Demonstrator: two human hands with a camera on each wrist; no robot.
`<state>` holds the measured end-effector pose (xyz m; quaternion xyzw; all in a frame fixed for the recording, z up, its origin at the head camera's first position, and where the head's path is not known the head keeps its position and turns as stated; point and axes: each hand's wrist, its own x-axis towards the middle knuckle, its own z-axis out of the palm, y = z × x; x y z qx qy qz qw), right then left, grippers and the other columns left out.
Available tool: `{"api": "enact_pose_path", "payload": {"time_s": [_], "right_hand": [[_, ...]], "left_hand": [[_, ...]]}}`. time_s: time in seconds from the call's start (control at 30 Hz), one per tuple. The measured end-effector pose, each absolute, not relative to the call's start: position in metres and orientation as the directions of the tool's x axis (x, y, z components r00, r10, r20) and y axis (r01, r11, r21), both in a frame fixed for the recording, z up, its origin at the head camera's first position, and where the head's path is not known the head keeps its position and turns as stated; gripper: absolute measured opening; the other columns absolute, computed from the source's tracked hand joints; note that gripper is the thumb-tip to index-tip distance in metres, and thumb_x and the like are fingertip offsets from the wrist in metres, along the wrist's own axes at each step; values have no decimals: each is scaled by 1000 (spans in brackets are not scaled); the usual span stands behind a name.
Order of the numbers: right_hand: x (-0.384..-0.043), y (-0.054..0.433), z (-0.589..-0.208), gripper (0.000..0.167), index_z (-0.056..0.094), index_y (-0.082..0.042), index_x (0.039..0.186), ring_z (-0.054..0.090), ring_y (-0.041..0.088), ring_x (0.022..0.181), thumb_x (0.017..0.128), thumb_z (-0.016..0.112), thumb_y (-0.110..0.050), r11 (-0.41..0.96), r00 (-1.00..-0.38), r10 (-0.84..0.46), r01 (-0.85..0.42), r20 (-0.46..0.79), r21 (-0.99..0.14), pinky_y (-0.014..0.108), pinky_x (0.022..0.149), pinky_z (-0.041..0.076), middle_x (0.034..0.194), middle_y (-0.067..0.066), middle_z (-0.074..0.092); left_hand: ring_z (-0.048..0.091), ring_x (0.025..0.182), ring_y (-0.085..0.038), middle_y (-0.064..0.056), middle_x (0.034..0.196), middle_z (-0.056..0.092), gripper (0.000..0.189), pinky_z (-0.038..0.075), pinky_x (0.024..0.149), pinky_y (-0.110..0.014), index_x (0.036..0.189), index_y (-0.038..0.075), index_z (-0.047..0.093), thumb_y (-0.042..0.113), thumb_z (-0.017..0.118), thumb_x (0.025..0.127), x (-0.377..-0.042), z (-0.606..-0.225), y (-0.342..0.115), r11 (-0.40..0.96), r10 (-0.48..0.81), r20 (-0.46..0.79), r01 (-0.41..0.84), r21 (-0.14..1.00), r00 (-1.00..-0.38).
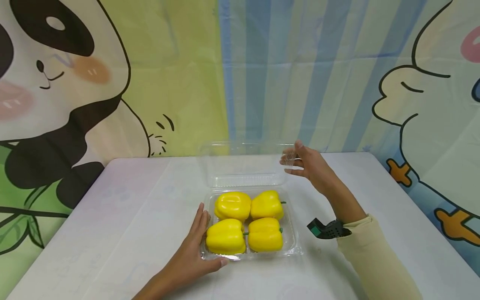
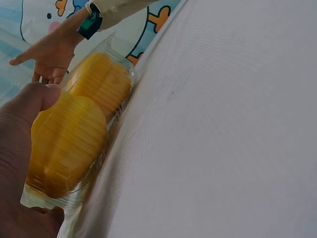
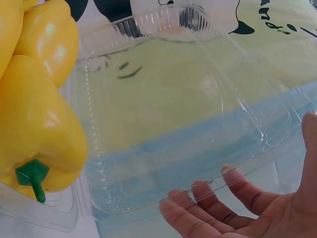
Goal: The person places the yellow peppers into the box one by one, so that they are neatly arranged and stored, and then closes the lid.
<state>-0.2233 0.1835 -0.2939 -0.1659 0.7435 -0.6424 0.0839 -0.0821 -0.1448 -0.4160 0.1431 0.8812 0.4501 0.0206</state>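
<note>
A clear plastic clamshell box (image 1: 290,243) stands on the table with several yellow bell peppers (image 1: 265,234) in its base. Its transparent lid (image 1: 245,166) is tilted up and back behind the base. My left hand (image 1: 189,252) rests against the box's front left corner, fingers along the left side and thumb at the front edge. Up at the lid's right side, my right hand (image 1: 313,166) touches the rim with its fingertips, thumb held apart, as the right wrist view shows. One pepper (image 3: 42,129) there has a green stem.
The box stands on a white table (image 1: 131,233). A cloth backdrop (image 1: 285,75) with cartoon animals and stripes hangs behind the table and along its sides. A dark band with a small device (image 1: 328,229) is on the right wrist.
</note>
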Motion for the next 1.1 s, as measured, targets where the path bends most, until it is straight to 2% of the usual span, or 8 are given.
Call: {"api": "enact_pose_path", "payload": {"time_s": [0.17, 0.3, 0.53, 0.77, 1.1], "right_hand": [[-219, 184, -293, 70, 43, 6, 133, 46, 42, 124, 101, 33, -55, 115, -925, -371, -127, 76, -985, 48, 100, 43, 131, 30, 45], [-217, 187, -294, 72, 39, 7, 138, 43, 42, 127, 102, 31, -55, 121, -914, -398, -139, 80, -983, 46, 101, 42, 137, 30, 42], [-210, 191, -296, 76, 31, 5, 147, 36, 39, 135, 102, 26, -57, 172, -878, -469, -200, 98, -965, 51, 106, 34, 147, 26, 37], [-199, 194, -298, 72, 35, 5, 145, 40, 38, 133, 103, 28, -53, 218, -888, -446, -232, 114, -948, 41, 103, 40, 145, 23, 42], [-189, 200, -307, 72, 29, 10, 147, 39, 46, 131, 104, 31, -48, 200, -860, -482, -293, 167, -935, 35, 103, 38, 146, 29, 36]], "left_hand": [[15, 144, -20, 12, 160, -14, 125, 19, 110, -46, 156, 7, 9, 55, 83, 68, -82, -417, -146, 554, 267, 95, 233, 799, -959], [15, 144, -20, 12, 160, -14, 125, 19, 110, -47, 157, 8, 9, 57, 82, 68, -82, -418, -146, 560, 265, 97, 236, 794, -959], [16, 144, -19, 12, 160, -14, 126, 19, 110, -48, 157, 10, 8, 57, 83, 68, -82, -418, -146, 569, 259, 98, 234, 788, -961], [17, 143, -19, 7, 161, -13, 127, 20, 110, -45, 157, 8, 7, 55, 84, 68, -83, -417, -145, 559, 256, 88, 222, 799, -963], [18, 143, -19, 2, 162, -9, 125, 19, 110, -46, 157, 10, 5, 49, 85, 69, -83, -418, -145, 542, 254, 94, 223, 810, -963]]}}
